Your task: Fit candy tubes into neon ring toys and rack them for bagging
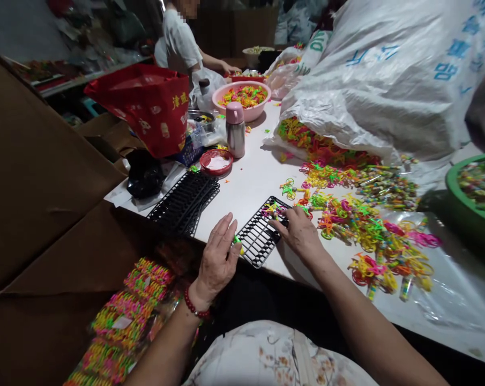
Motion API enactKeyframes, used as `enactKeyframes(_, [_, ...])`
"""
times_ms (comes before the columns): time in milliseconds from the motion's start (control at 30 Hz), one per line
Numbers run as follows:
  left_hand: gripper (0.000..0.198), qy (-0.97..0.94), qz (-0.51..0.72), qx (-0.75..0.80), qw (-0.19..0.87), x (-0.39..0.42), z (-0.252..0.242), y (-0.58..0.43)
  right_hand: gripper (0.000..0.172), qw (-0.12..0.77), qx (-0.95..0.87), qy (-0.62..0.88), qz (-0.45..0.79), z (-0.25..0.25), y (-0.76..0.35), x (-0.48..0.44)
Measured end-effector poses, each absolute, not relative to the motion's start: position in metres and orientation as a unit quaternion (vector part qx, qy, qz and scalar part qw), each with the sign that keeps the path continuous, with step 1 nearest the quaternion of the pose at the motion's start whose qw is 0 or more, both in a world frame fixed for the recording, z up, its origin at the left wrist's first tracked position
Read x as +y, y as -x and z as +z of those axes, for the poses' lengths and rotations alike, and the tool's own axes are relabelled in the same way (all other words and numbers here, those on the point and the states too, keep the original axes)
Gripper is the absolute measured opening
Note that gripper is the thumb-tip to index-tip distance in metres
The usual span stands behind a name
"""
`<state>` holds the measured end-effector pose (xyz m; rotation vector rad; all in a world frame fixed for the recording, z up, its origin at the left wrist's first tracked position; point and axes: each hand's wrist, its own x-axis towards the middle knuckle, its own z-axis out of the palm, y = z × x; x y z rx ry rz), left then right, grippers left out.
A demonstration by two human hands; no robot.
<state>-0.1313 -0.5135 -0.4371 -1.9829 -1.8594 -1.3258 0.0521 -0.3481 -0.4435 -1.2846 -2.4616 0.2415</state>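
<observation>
A black plastic grid rack [253, 241] lies at the table's front edge between my hands. My left hand [219, 257] is at its left side, fingers together, with a small green and yellow plastic toy [238, 245] showing between thumb and forefinger. Over the far right end of the rack, my right hand [302, 233] is closed in a pinch at a small colourful plastic toy [275, 209]; its fingertips are partly hidden. Right of the rack spreads a loose heap of bright plastic toys [358, 220], some with clear tubes holding coloured bits.
More black racks [181, 203] are stacked at left. Behind them stand a red basket [217, 162], a steel flask [236, 136], a red bag [146, 110] and a pink basin [242, 110]. A white sack [371, 80] and green tub [467, 198] flank the heap. A co-worker [181, 43] works beyond.
</observation>
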Motion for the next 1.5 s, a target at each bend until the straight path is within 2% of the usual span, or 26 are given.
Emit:
enactKeyframes(167, [0.047, 0.663, -0.418, -0.615, 0.086, -0.509, -0.438, 0.125, 0.021, 0.082, -0.864, 0.485, 0.107, -0.437, -0.039, -0.335])
enactKeyframes(233, [0.045, 0.657, -0.422, -0.619, 0.088, -0.509, -0.439, 0.125, 0.019, 0.099, -0.864, 0.478, 0.123, -0.435, -0.04, -0.333])
enactKeyframes(300, [0.045, 0.655, -0.427, -0.619, 0.082, -0.511, -0.44, 0.125, 0.017, 0.153, -0.86, 0.458, 0.162, -0.434, -0.04, -0.335])
enactKeyframes(433, [0.047, 0.65, -0.431, -0.623, 0.065, -0.516, -0.439, 0.126, 0.017, 0.245, -0.785, 0.401, 0.403, -0.439, -0.025, -0.355])
enactKeyframes(500, [0.047, 0.644, -0.433, -0.627, 0.064, -0.516, -0.439, 0.125, 0.023, 0.252, -0.732, 0.361, 0.52, -0.445, -0.011, -0.369])
enactKeyframes(567, [0.047, 0.638, -0.436, -0.631, 0.067, -0.516, -0.438, 0.124, 0.027, 0.243, -0.719, 0.33, 0.561, -0.45, 0.001, -0.381])
enactKeyframes(867, [0.048, 0.626, -0.445, -0.639, 0.04, -0.516, -0.437, 0.125, 0.016, 0.139, -0.859, 0.254, 0.422, -0.448, 0.003, -0.391])
enactKeyframes(1133, [0.056, 0.667, -0.379, -0.641, 0.042, -0.517, -0.427, 0.135, 0.033, 0.1, -0.932, 0.156, 0.312, -0.451, 0.003, -0.391])
enactKeyframes(1267, [0.057, 0.716, -0.303, -0.627, 0.045, -0.517, -0.421, 0.139, 0.033, 0.072, -0.936, 0.169, 0.301, -0.448, 0.003, -0.391])
enactKeyframes(1367, [0.056, 0.729, -0.243, -0.637, 0.066, -0.519, -0.421, 0.138, 0.025, 0.082, -0.931, 0.157, 0.32, -0.446, 0.002, -0.388])
enactKeyframes(1500, [0.056, 0.728, -0.242, -0.632, 0.108, -0.518, -0.429, 0.133, 0.011, 0.149, -0.926, 0.104, 0.33, -0.453, 0.003, -0.383])
